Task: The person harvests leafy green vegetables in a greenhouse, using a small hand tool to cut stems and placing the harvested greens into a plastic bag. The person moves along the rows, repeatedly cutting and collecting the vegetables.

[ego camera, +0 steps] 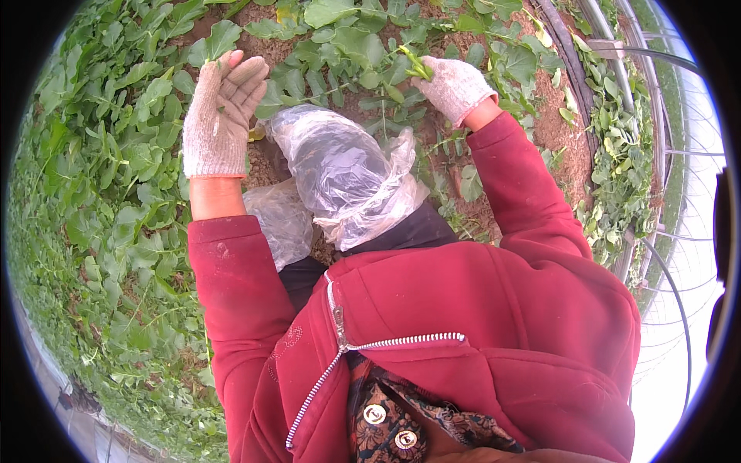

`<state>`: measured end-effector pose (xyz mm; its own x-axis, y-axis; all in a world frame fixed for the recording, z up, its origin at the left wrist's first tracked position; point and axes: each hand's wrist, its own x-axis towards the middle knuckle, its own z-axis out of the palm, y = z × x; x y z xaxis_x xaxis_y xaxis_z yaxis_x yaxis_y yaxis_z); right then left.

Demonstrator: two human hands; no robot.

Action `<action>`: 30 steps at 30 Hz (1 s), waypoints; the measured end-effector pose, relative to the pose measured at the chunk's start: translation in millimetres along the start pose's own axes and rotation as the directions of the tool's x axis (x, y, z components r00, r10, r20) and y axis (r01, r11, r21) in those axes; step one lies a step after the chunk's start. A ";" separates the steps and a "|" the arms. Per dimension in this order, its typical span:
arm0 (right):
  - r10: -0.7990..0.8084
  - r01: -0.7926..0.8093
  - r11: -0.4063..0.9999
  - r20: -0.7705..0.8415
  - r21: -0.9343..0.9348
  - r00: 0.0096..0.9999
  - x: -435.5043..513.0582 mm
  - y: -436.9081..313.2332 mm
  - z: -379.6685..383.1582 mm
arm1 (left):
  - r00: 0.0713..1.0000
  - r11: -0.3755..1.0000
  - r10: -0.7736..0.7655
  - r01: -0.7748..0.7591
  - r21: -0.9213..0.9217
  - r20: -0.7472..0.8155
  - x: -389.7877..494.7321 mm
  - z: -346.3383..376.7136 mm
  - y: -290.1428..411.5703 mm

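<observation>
My left hand (223,118), in a pale knit glove with its palm turned up, is over the leafy plants at the upper left. One bare fingertip shows near the thumb. The base of a green leaf (220,41) meets the thumb and forefinger; whether they pinch it is unclear. At the upper right my right hand (454,87), gloved too, grips a small bunch of green stems (418,66). Lobed leaves (367,49) of the growing plants spread between both hands. Clear plastic covers (344,168) wrap my bent knees just below.
Dense green plants (127,231) fill the left side. Bare brown soil (558,124) shows at right, beside a dark hose or strip (570,63). Beyond it run metal greenhouse pipes (654,116) and a low row of leaves (616,173).
</observation>
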<state>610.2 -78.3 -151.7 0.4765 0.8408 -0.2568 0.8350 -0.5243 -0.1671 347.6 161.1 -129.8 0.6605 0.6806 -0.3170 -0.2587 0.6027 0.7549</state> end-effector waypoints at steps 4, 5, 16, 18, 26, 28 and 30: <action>-0.318 0.368 0.835 -0.187 0.410 0.930 13.3 -93.0 -66.9 | 0.955 0.982 0.174 -0.186 0.031 0.239 -6.6 18.8 -8.1; -0.338 0.391 0.743 -0.200 0.543 0.920 23.3 -120.2 -73.3 | 0.962 0.981 0.188 -0.192 0.000 0.198 -8.3 21.3 -9.0; -0.248 -0.043 -0.066 0.025 0.997 0.968 105.4 -302.2 -80.1 | 0.957 0.967 0.252 -0.244 0.067 -0.147 13.0 -54.8 39.4; -0.266 0.234 0.416 -0.129 0.879 0.955 97.9 -302.0 -76.2 | 0.954 0.979 0.201 -0.201 0.022 -0.221 15.7 -63.9 41.1; -0.623 0.731 0.657 -0.413 0.186 0.665 74.3 -308.7 -64.9 | 0.872 0.980 0.195 -0.150 0.134 -0.450 24.2 -70.3 51.0; -0.591 0.840 0.541 -0.699 0.025 0.401 89.5 -282.7 -60.5 | 0.829 0.967 0.253 -0.225 0.116 -0.499 19.7 -75.0 57.5; -0.694 0.734 0.609 -0.649 -0.300 0.311 114.4 -239.8 -53.6 | 0.793 0.932 0.318 -0.363 0.018 -0.520 11.2 -79.6 64.1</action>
<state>479.2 150.8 -90.1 -0.2529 0.7126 0.6543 0.9411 0.3380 -0.0044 282.4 240.6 -130.6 0.0747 0.9479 -0.3095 -0.4683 0.3074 0.8284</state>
